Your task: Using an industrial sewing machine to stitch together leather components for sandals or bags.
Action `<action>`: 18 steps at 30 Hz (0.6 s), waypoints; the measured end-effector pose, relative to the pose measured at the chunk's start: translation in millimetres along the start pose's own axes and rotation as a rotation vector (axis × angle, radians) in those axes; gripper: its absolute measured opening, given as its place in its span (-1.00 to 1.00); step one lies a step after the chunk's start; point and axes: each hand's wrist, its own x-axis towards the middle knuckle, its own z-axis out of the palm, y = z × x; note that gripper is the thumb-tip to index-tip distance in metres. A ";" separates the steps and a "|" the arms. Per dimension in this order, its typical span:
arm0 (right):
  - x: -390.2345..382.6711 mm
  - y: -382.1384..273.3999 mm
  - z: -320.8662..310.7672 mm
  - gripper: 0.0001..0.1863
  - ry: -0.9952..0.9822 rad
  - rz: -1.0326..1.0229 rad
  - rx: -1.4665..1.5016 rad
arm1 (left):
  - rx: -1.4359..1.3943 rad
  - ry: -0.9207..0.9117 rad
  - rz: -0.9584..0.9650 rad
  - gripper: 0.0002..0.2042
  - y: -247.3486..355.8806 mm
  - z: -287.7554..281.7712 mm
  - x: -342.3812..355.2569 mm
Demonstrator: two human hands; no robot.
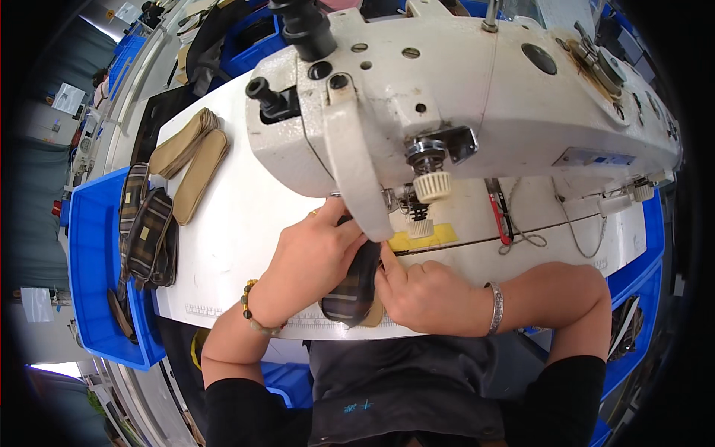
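Note:
A dark plaid shoe upper (348, 294) lies under the head of a white sewing machine (477, 97), with a tan sole piece (374, 314) showing below its right edge. My left hand (316, 253) presses on the upper from the left, fingers bent over it close to the needle area. From the right, my right hand (428, 294) grips the edge of the same upper, index finger pointing up beside the machine's front lever. The needle and the fingertips nearest it are hidden behind the machine head.
Tan sole pieces (199, 179) and more plaid uppers (149, 231) are piled at the table's left, partly over a blue bin (93, 276). Red-handled thread snips (499, 212) and a grey cord (525, 240) lie right of the needle area, past a yellow patch (424, 238).

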 end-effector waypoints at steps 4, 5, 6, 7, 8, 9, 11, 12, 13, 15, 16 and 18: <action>0.4 -1.4 -1.0 -0.80 0.003 0.017 0.049 | -0.121 -0.047 -0.005 -0.69 -1.8 -1.1 2.3; 0.3 -1.3 -0.1 -0.80 0.010 0.023 0.060 | -0.158 -0.049 -0.012 -0.70 -2.1 -0.3 3.2; 0.2 -1.1 0.3 -0.80 0.017 0.029 0.071 | -0.193 -0.052 -0.019 -0.70 -2.3 0.5 4.0; 0.5 -0.4 0.4 -0.80 0.018 0.030 0.070 | -0.193 -0.052 -0.018 -0.70 -2.5 1.1 4.3; 1.0 0.1 -0.4 -0.80 0.021 0.022 0.097 | -0.206 -0.060 -0.028 -0.73 -2.1 0.9 3.9; 1.3 0.3 -1.1 -0.80 0.024 0.015 0.124 | -0.221 -0.068 -0.039 -0.75 -1.2 0.7 3.4; 0.6 -0.7 -2.4 -0.79 0.017 0.006 0.108 | -0.196 -0.040 -0.034 -0.76 4.8 1.5 2.5; 0.0 -1.1 -2.9 -0.79 0.009 -0.005 0.093 | -0.172 -0.010 -0.033 -0.77 7.4 2.3 2.0; -0.4 -1.4 -3.2 -0.79 0.008 -0.004 0.092 | -0.173 -0.010 -0.032 -0.77 8.5 2.9 1.3; -0.6 -2.2 -3.4 -0.79 -0.006 -0.009 0.084 | -0.011 -0.055 -0.043 -0.70 9.7 3.4 -0.4; -0.8 -2.8 -3.1 -0.79 -0.006 -0.010 0.084 | -0.011 -0.054 -0.044 -0.70 9.8 3.3 -0.3; -0.9 -4.0 -0.3 -0.79 -0.014 -0.001 0.079 | 0.028 -0.073 -0.039 -0.70 8.6 2.7 0.7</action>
